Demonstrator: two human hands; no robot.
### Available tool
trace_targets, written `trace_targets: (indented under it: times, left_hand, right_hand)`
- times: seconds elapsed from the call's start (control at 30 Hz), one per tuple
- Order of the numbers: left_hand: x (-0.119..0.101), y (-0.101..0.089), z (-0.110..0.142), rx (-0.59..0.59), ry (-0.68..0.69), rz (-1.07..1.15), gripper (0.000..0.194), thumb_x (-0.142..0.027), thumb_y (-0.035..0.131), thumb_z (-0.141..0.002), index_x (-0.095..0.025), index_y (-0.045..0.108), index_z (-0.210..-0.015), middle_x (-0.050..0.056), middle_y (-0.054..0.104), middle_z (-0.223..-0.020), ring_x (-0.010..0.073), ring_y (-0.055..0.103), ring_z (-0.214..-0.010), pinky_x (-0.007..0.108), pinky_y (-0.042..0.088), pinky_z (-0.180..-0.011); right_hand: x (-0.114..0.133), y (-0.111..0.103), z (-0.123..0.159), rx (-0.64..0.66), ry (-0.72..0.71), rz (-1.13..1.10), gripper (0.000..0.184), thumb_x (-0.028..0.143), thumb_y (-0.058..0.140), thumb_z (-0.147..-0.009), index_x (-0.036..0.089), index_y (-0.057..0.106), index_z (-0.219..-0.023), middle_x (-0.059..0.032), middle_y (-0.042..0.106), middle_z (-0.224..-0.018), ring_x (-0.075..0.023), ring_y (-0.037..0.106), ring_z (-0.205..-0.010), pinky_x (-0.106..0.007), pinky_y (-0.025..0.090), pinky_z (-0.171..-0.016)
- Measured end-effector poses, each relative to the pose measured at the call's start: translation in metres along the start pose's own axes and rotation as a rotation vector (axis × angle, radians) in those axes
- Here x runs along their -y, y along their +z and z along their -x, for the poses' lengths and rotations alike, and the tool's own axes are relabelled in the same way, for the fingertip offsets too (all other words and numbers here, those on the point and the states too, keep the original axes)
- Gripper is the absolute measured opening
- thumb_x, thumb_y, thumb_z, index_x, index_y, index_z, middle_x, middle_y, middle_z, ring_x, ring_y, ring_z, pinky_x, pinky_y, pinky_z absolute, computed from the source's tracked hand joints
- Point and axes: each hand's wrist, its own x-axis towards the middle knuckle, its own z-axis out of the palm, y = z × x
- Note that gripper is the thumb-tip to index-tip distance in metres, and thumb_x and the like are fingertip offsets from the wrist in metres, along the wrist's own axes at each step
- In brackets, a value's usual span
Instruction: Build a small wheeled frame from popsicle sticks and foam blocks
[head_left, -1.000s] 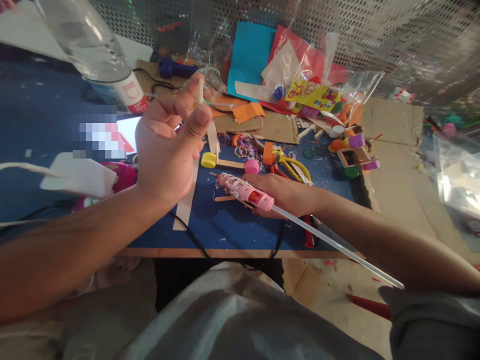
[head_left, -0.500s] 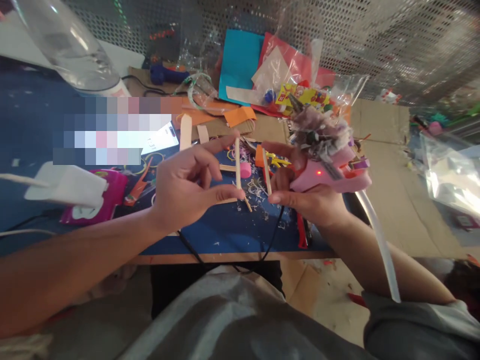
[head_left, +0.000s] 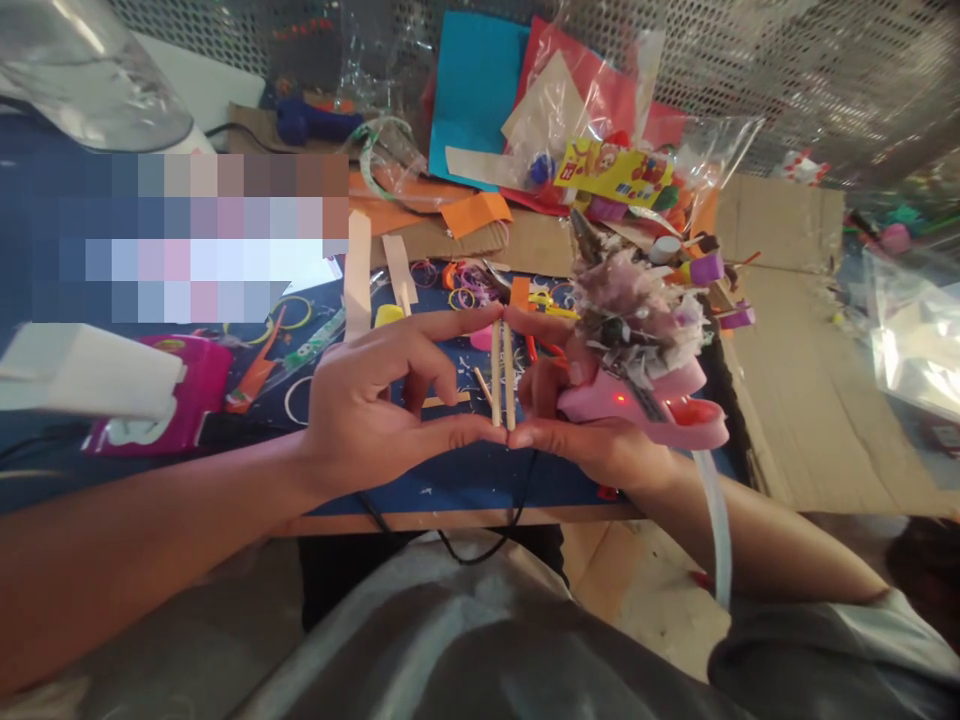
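Between thumb and index finger, my left hand (head_left: pixel 390 385) pinches a thin wooden stick (head_left: pixel 496 375) by its two ends. My right hand (head_left: pixel 577 390) holds a second wooden stick (head_left: pixel 511 380) the same way, and the two sticks stand side by side, nearly touching. Also gripped in my right hand is a pink hot glue gun (head_left: pixel 592 402) with a red light lit. A translucent glue stick (head_left: pixel 718 530) trails from its rear. Greyish, paper-like scraps (head_left: pixel 637 305) cover its front part. Below the sticks, a short wooden piece (head_left: pixel 482 382) lies on the blue table.
A white adapter (head_left: pixel 90 370) sits in a magenta socket block (head_left: pixel 172 390) at left. Behind it stands a clear bottle (head_left: pixel 97 75). Blue paper (head_left: pixel 476 95), red paper (head_left: pixel 540 70) and plastic bags lie at the back. Cardboard (head_left: pixel 780 330) covers the right side. A black cable (head_left: pixel 480 558) loops over the front edge.
Both hands have come together, bringing the two wooden sticks from well apart to almost touching. The glue gun has moved slightly left and down with my right hand. The view has shifted slightly.
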Motion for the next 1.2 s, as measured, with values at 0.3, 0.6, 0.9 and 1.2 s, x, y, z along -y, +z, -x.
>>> trace_targets:
  times: [0.3,0.6,0.9,1.2]
  left_hand:
    - [-0.0086,0.0009,-0.0054,0.014,0.084,-0.145,0.043,-0.044,0.109,-0.087,-0.025,0.07,-0.084,0.01,0.091,-0.134,0.0227,0.088,-0.08,0.029,0.049,-0.042]
    - [-0.0112,0.0012,-0.0046,0.008,0.111,-0.204,0.044,-0.048,0.106,-0.091,-0.026,0.069,-0.085,0.007,0.092,-0.13,0.014,0.079,-0.062,0.029,0.057,-0.044]
    - [-0.0079,0.0016,-0.0084,-0.008,0.221,-0.202,0.043,-0.046,0.107,-0.09,-0.022,0.072,-0.085,0.016,0.089,-0.136,0.0078,0.067,-0.047,0.023,0.053,-0.038]
    - [-0.0093,-0.0025,-0.0067,0.046,0.25,-0.243,0.025,-0.043,0.103,-0.095,-0.031,0.088,-0.111,0.009,0.086,-0.146,0.0299,0.093,-0.109,0.041,0.082,-0.087]
  right_hand:
    - [0.0076,0.0065,-0.0019,-0.017,0.116,-0.078,0.069,0.056,0.106,-0.083,0.031,0.074,-0.139,0.0105,0.05,-0.068,-0.0157,0.045,-0.061,-0.034,0.049,-0.065]
    - [0.0034,0.008,0.0005,-0.04,0.161,-0.144,0.076,0.049,0.11,-0.081,0.034,0.073,-0.145,0.0102,0.052,-0.07,-0.0152,0.047,-0.062,-0.032,0.044,-0.06]
    - [0.0063,0.0068,-0.0015,-0.024,0.187,-0.163,0.092,0.038,0.11,-0.08,0.032,0.065,-0.159,0.0111,0.058,-0.07,-0.0135,0.049,-0.06,-0.029,0.043,-0.056]
    - [0.0054,0.009,-0.0014,-0.077,0.09,-0.157,0.048,0.036,0.111,-0.078,0.028,0.076,-0.109,0.0008,0.078,-0.117,-0.0083,0.05,-0.063,-0.032,0.051,-0.058]
